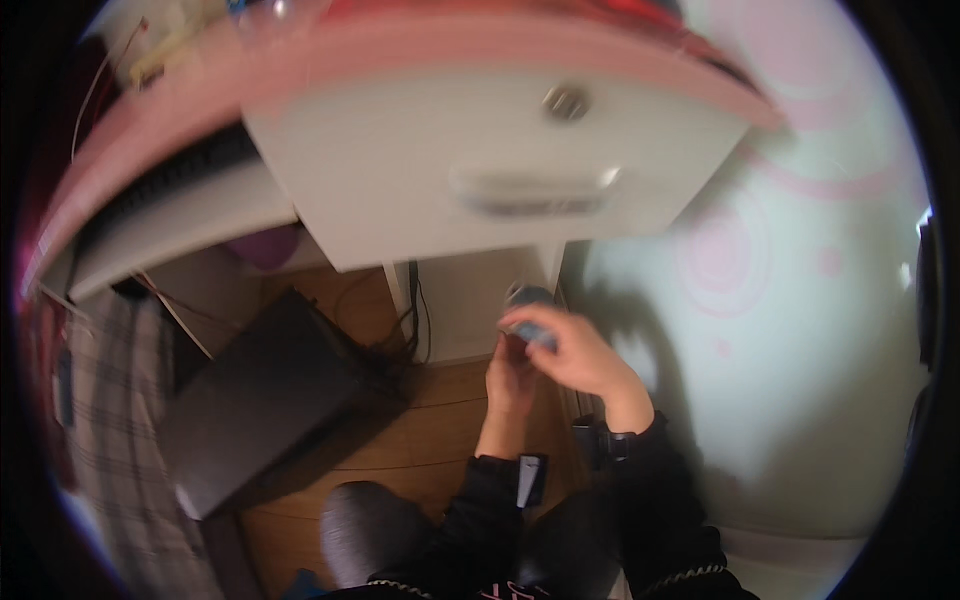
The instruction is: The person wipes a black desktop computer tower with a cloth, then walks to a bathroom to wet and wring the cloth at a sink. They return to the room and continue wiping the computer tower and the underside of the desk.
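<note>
My right hand is curled over a small blue-grey object, rounded and too blurred to name exactly. Its upper end, with a pale spot, points away from me. Just below it is my left hand, raised with the fingertips close to the object's underside. The right hand partly covers those fingers, so I cannot tell whether they grip it. Both hands are in front of a white cabinet's open lower space, beneath a white drawer front with a metal handle and a round lock.
A pink-edged desktop overhangs the drawer. On the wood floor at left lies a black computer case, with dark cables behind it. Checked cloth hangs at far left. A pale wall with pink circles rises close on the right.
</note>
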Demonstrator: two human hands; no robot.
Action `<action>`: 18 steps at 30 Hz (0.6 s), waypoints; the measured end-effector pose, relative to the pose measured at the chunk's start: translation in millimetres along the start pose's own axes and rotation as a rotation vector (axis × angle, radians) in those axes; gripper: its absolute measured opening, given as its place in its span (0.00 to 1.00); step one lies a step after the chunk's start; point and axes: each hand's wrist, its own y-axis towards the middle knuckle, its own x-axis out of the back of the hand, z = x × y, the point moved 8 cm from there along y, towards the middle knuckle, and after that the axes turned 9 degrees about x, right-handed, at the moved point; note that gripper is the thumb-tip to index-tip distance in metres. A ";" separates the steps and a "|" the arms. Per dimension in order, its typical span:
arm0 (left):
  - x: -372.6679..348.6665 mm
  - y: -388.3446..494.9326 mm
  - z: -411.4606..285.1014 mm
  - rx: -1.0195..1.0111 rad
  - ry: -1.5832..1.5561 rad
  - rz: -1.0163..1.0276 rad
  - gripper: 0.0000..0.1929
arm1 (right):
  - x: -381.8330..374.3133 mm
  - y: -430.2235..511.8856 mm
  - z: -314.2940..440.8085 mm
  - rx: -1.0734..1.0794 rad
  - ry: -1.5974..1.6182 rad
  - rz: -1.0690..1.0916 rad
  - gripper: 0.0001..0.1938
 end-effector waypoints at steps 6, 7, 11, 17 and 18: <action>43.4 -8.6 24.0 -0.291 0.819 0.177 0.19 | -73.1 -19.7 -27.4 -0.047 0.037 0.383 0.19; 39.3 -6.1 24.8 -0.273 0.911 0.169 0.20 | -68.2 -22.0 -31.6 -0.095 0.088 0.299 0.18; -5.6 0.9 -2.1 -0.295 0.541 0.404 0.21 | -0.8 -37.4 -46.0 -0.155 0.121 -0.401 0.07; -86.3 -29.3 -40.5 -0.681 1.600 0.181 0.26 | -23.8 -33.3 -115.1 -0.512 1.071 -0.733 0.25; -97.4 -34.4 -34.9 -0.597 1.785 0.066 0.29 | -34.4 -17.4 -111.8 -0.390 1.320 -0.697 0.25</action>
